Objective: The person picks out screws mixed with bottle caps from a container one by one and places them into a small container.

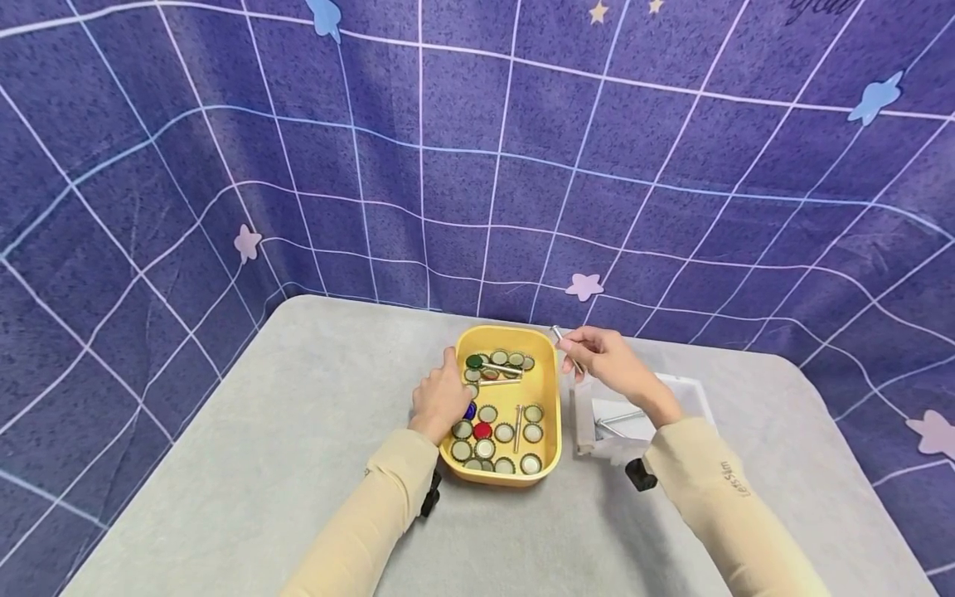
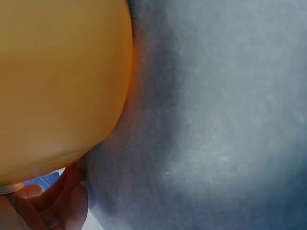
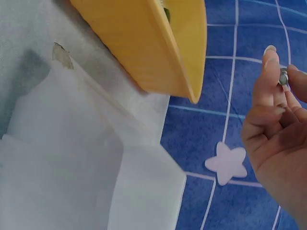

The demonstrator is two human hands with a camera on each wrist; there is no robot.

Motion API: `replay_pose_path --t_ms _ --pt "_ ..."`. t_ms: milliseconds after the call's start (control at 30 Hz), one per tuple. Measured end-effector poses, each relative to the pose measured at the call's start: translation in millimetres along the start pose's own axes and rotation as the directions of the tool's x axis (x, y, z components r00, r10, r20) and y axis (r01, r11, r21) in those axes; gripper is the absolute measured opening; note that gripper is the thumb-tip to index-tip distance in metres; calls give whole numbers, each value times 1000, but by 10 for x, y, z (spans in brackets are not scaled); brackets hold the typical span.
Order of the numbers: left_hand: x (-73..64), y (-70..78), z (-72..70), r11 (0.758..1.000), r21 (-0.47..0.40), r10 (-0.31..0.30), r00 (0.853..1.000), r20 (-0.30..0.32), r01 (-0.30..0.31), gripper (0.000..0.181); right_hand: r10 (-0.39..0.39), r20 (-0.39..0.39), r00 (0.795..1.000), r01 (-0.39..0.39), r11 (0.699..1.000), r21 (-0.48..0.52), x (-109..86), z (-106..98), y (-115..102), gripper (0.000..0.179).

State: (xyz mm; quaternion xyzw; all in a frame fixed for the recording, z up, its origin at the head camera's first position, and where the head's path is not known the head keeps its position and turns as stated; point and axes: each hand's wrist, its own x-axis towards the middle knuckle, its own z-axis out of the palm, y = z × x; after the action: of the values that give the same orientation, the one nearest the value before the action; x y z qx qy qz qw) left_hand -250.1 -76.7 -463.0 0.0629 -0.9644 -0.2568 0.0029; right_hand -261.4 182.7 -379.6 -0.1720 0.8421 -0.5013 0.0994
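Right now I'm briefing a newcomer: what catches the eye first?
The yellow tray mid-table, full of bottle caps, with the left hand reaching in. Just right of it, the right hand pinches a metal rod above a white box.

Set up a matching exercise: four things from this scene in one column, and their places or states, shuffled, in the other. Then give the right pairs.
Things:
1. Right hand
2. Left hand
3. Yellow tray
4. White box

Places or states:
A. Holds bottle caps and metal rods
B. Pinches a metal rod above the table
C. Lies under the right forearm, with metal rods inside
D. Rests on the yellow tray's left rim

Pairs: 1-B, 2-D, 3-A, 4-C
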Motion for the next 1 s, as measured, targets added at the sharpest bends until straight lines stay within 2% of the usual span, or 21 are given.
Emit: replay_pose_path --t_ms 200,467,767,1000 --pt "-12 -5 1 1000 -9 -4 1000 2 4 56 56 15 998 -56 998 21 -99 -163 65 29" --pt "-7 -11 -2 1000 -7 -12 1000 -1 12 56 94 -5 996 -94 988 -123 -232 -352 116 30" --pt "-2 -21 4 1000 -17 -12 1000 -1 12 56 81 -10 997 -81 968 -238 -348 -550 241 27" --pt "-4 -25 3 1000 -15 -13 1000 1 13 58 84 30 996 -71 951 -301 -403 -619 337 22"
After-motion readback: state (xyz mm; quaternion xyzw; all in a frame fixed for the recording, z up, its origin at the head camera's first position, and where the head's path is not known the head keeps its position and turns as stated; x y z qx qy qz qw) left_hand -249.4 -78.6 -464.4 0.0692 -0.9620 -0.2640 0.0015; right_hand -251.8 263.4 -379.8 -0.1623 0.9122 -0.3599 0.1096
